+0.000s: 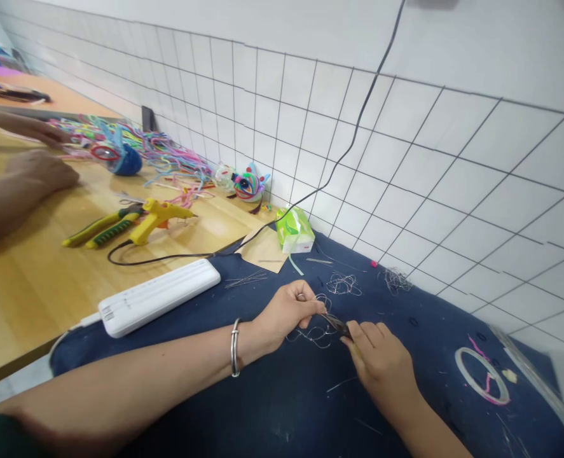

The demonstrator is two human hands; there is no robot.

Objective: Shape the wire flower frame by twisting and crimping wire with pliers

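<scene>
My left hand (288,312) pinches a thin, looped wire (320,299) between thumb and fingers. My right hand (381,356) is wrapped round the handles of dark-jawed pliers (337,324), whose tips meet the wire right at my left fingertips. Whether the jaws are closed on the wire is too small to tell. More wire loops (313,336) show just below my left fingers. Beyond my hands a tangled wire coil (343,284) lies on the dark blue cloth (282,401), with another wire bundle (397,280) further right by the wall.
A white power bank (160,298), loose straight wires (246,278) and a green tissue box (294,230) lie ahead-left. On the wooden table are a yellow glue gun (160,219), yellow-green pliers (103,229) and another person's hands (43,175). A white ring (460,366) lies right. A black cable (329,178) crosses.
</scene>
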